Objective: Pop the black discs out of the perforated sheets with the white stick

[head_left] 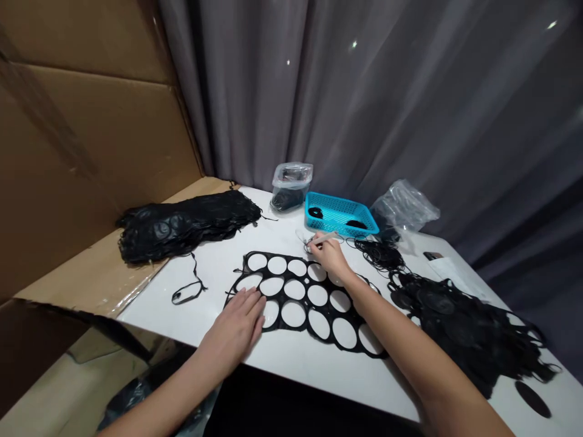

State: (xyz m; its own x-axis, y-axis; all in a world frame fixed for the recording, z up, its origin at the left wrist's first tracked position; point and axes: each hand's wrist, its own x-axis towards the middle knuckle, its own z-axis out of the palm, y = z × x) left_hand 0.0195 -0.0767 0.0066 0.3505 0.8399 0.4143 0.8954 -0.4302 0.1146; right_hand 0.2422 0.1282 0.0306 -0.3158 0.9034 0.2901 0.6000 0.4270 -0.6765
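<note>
A black rubbery sheet with rows of large round holes [306, 317] lies flat on the white table in front of me. My left hand [242, 314] rests on its left end, palm down with the fingers stretched out. Beyond the sheet's far edge, my right hand [328, 254] grips a slim white pen-like tool [325, 237]. The tool's tip is by a few thin dark rings or strands, too small to make out. My right forearm covers part of the sheet's right side.
A blue basket [341, 209] holding black pieces stands at the back, beside a clear plastic container [291, 188] and a clear bag [405, 206]. Stacked black sheets [191, 224] lie left near a cardboard box [91, 133]. Black scraps [455, 321] are heaped right; a loose strip [187, 294] lies left.
</note>
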